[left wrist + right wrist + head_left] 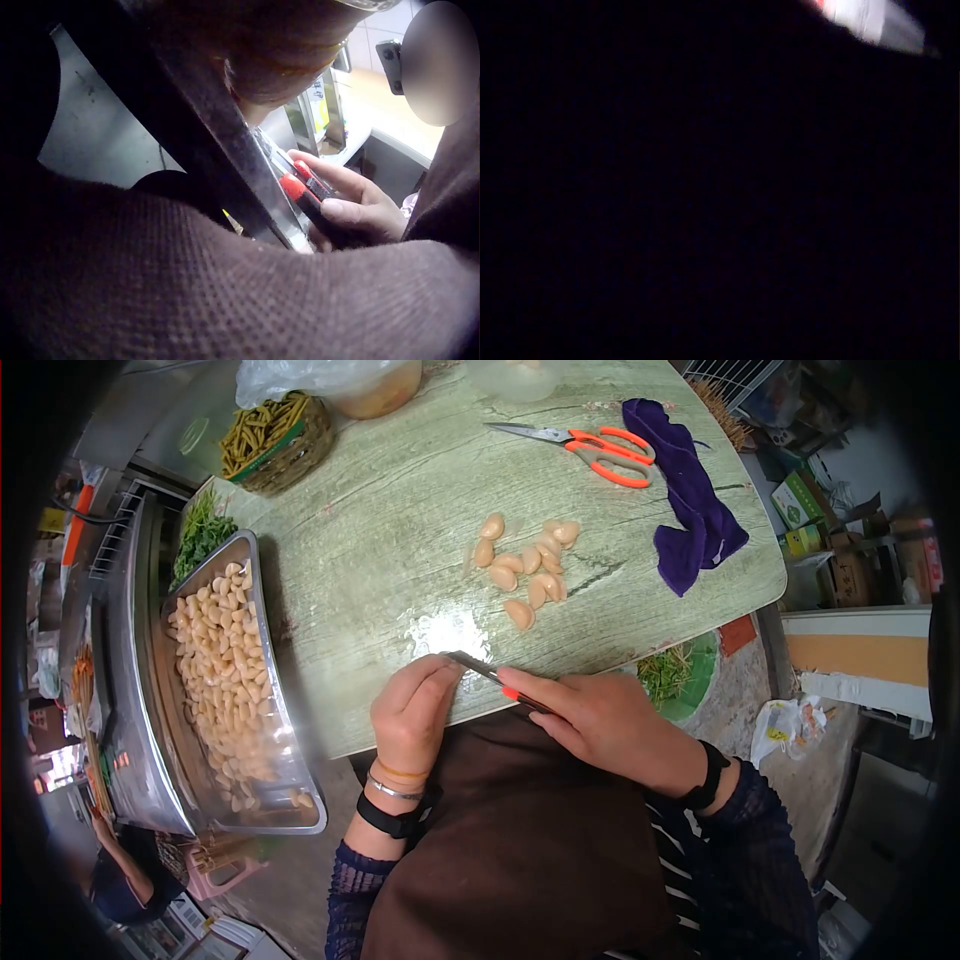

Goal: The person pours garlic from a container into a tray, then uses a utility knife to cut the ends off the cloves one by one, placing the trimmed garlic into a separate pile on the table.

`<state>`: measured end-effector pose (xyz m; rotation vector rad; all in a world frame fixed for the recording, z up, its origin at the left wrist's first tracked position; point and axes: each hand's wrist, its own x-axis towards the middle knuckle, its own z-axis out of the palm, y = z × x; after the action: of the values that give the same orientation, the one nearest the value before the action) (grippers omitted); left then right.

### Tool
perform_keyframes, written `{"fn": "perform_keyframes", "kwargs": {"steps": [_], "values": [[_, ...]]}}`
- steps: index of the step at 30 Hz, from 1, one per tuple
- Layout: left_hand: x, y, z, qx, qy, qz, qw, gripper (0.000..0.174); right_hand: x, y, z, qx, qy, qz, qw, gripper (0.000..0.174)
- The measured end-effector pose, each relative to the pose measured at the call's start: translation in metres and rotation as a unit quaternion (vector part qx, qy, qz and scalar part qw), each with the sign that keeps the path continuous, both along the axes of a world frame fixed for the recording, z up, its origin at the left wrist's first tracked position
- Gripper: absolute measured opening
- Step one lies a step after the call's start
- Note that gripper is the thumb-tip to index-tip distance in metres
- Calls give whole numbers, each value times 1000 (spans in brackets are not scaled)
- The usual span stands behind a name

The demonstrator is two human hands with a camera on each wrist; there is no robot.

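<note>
Right grip point(610, 725) is wrapped round the orange-and-black handle point(511, 694), blade point(475, 665) reaching toward the left grip point(410, 710); left fingers are curled, can't tell on what; tool's probably light, stiff; I'd hold the handle; smooth, pale oval pieces point(519, 614) lie beyond both grips, likely firm, slippery if wet

Left hand point(410, 712) apparently pinched; right hand point(612, 722) curled, close by.

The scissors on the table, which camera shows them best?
The head view: it shows the scissors whole, blades and orange handles. The left wrist view doesn't show them, but has a red-and-black tool in the right hand. The right wrist view is nearly all black; I can't spot them.
</note>
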<state>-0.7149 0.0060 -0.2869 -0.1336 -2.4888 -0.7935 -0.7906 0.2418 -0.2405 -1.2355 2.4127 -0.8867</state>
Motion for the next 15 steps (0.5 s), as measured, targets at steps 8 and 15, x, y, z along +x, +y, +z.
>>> {"fn": "perform_keyframes", "kwargs": {"steps": [8, 15], "values": [[2, -1, 0, 8, 0, -6, 1000, 22, -6, -17, 0, 29, 33, 24, 999, 48], [0, 2, 3, 27, -3, -8, 1000, 23, 1, 21, 20, 109, -3, 20, 994, 49]]}}
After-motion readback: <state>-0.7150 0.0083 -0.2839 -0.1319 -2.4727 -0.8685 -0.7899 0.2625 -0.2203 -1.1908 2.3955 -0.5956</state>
